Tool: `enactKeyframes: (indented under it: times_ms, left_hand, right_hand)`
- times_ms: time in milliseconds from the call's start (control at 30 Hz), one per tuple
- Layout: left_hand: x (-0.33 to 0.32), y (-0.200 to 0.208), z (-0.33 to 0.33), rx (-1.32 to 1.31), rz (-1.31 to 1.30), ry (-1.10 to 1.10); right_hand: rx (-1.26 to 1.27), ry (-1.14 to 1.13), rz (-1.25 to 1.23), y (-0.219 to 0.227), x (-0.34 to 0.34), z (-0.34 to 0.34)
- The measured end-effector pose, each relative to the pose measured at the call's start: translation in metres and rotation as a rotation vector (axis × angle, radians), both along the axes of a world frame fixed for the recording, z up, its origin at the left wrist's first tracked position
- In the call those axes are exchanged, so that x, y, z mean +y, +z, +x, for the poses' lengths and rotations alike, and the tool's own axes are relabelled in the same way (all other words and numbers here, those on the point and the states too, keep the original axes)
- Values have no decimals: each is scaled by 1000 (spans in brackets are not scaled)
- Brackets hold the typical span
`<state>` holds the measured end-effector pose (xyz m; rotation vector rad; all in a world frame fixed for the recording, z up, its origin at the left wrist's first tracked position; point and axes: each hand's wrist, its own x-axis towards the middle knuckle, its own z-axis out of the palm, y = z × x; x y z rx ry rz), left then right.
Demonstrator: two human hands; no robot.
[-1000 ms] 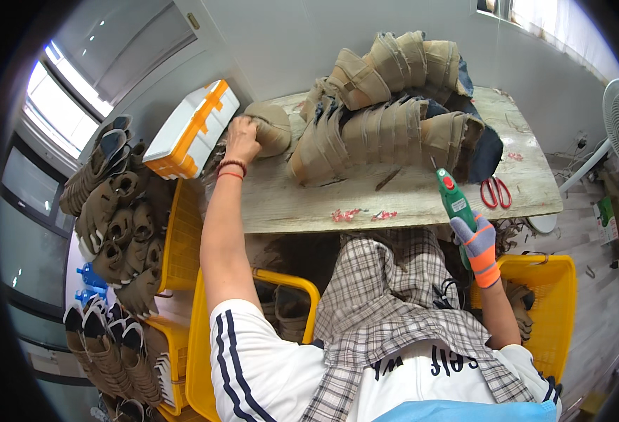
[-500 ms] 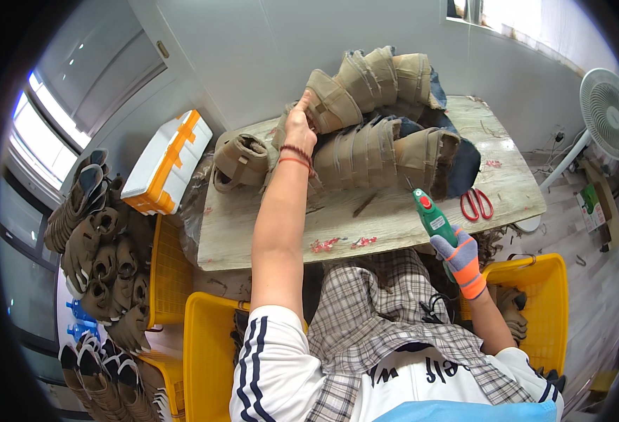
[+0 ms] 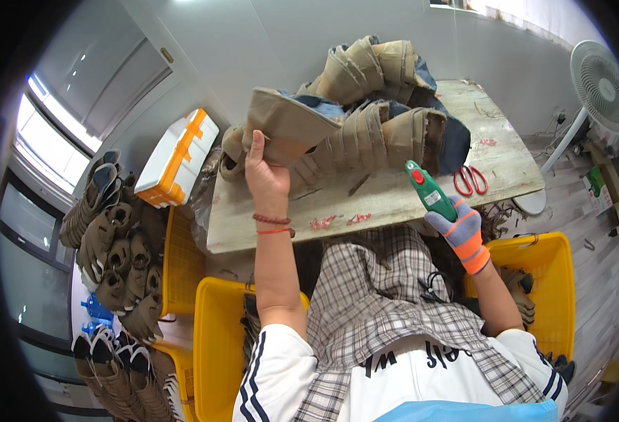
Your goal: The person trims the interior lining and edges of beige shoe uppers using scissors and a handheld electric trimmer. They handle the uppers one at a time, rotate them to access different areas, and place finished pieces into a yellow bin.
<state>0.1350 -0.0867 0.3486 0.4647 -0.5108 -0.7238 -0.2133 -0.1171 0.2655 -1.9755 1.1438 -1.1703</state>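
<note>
My left hand (image 3: 268, 184), bare, is closed on the lower edge of a tan fabric shoe upper (image 3: 285, 125) with a blue lining, lifted above the left part of the table. Behind and to the right of it lie two nested rows of tan shoe uppers, a near row (image 3: 402, 137) and a far row (image 3: 355, 69). My right hand (image 3: 457, 228), in a grey and orange glove, grips a green handheld power tool (image 3: 432, 195) with a red button. The tool points toward the near row, apart from it. One rounded upper (image 3: 230, 156) is partly hidden behind the held one.
Red-handled scissors (image 3: 470, 181) lie on the pale wooden table (image 3: 513, 169). A white foam box with orange tape (image 3: 175, 158) is at the left, above piled shoes (image 3: 116, 246). Yellow crates (image 3: 214, 337) flank my legs. A white fan (image 3: 603, 88) stands at the right.
My left hand has drawn one upper off the far row, toward me and left, and tilted it. The green tool has turned slightly and moved a little away from the near row.
</note>
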Motion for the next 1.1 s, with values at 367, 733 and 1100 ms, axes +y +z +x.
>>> enactKeyframes:
  times_ms: [367,733,1100]
  left_hand:
    - [97,-11,-2,255,150,-424]
    - [97,-32,-7,406,163,-575]
    - [90,-39,-16,410,218,-612]
  right_hand:
    - [161,88,-683,25,23,-5]
    - [288,77,-529,15,36,-22]
    - [178,185,-577,10,32,-18]
